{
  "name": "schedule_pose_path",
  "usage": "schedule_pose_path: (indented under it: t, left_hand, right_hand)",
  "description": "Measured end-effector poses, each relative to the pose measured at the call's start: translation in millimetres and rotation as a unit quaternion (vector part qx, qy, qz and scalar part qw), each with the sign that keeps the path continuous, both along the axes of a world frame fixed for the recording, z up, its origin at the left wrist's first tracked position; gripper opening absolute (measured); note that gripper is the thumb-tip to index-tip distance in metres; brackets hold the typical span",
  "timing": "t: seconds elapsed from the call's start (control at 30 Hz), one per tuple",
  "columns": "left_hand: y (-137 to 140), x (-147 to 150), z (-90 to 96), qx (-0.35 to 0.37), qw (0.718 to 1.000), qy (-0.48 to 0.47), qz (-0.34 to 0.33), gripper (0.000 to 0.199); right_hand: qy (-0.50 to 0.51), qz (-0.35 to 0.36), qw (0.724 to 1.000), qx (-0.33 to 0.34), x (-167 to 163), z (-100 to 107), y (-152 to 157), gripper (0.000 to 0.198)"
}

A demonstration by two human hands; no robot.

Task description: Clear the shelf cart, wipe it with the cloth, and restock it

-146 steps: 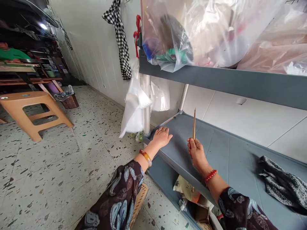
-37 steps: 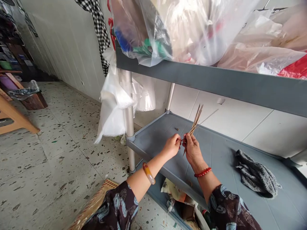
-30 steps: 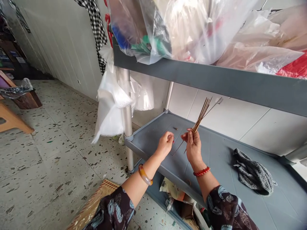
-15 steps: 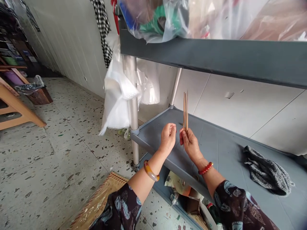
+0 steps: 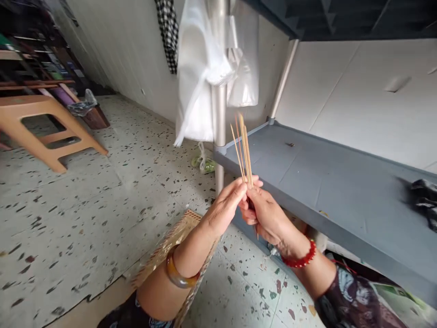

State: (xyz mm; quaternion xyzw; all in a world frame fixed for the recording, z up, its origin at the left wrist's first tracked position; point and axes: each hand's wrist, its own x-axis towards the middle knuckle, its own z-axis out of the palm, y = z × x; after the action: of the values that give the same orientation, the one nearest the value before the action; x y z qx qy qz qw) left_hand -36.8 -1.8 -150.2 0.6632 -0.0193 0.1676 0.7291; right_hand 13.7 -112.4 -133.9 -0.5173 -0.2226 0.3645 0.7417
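A small bundle of thin bamboo skewers (image 5: 246, 150) stands nearly upright between my two hands, tips fanned slightly apart. My right hand (image 5: 268, 212) is closed around the lower part, and darker ends stick out beneath its fingers. From the other side my left hand (image 5: 225, 205) meets it, thumb and fingers pressed against the skewers just above the right hand's grip. Exactly which skewers the left fingers pinch is partly hidden. Both hands are in front of the corner of a grey plastic shelf (image 5: 307, 168).
White plastic bags (image 5: 196, 91) hang by the metal shelf post (image 5: 219, 105). A dark knitted cloth (image 5: 426, 198) lies on the shelf at right. Below my left arm is a woven, plastic-covered box or mat (image 5: 187, 223). An orange stool (image 5: 51, 123) stands left on the speckled floor (image 5: 136, 191).
My view has swung down and left. The skewers, earlier upright in the right hand alone with the left hand apart, now lean slightly left, and my left hand has come onto them.
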Motion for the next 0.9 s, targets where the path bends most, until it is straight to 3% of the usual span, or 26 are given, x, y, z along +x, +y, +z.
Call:
schedule_pose_path:
  t: [0.13,0.27,0.47,0.57,0.67,0.77,0.9]
  left_hand:
    - [7.6,-23.9,-28.8,-0.042,0.992,0.106,-0.051,0.036]
    - [8.0,-31.9,-40.1,-0.069,0.988,0.134,-0.041,0.032]
    - [12.1,-38.8,-40.2,-0.018,0.985,0.162,-0.059,0.038]
    - [23.2,-40.1,-44.9,0.015,0.992,0.12,-0.04,0.038]
    - [37.0,-41.3,-51.1,0.041,0.996,0.081,-0.008,0.037]
    - [47.8,-45.7,-57.4,0.062,0.991,0.118,-0.026,0.037]
    - [48.1,-52.0,-69.4,0.112,0.974,0.163,-0.111,0.032]
  right_hand:
    - [0.096,0.028,0.995,-0.004,-26.3,-53.7,4.7,0.05]
    - [0.088,0.003,0.996,0.014,-41.4,-79.3,9.9,0.05]
    - [-0.069,-0.017,0.997,-0.005,-45.3,-93.0,10.6,0.045]
    - [-0.218,0.0,0.976,-0.029,-32.1,-100.0,4.3,0.037]
    - [-0.309,-0.068,0.946,-0.063,-15.5,-108.8,-0.1,0.033]
    - [-0.303,-0.141,0.939,-0.074,-8.2,-110.8,-0.9,0.028]
    - [-0.231,-0.102,0.967,-0.024,-14.3,-100.0,1.5,0.045]
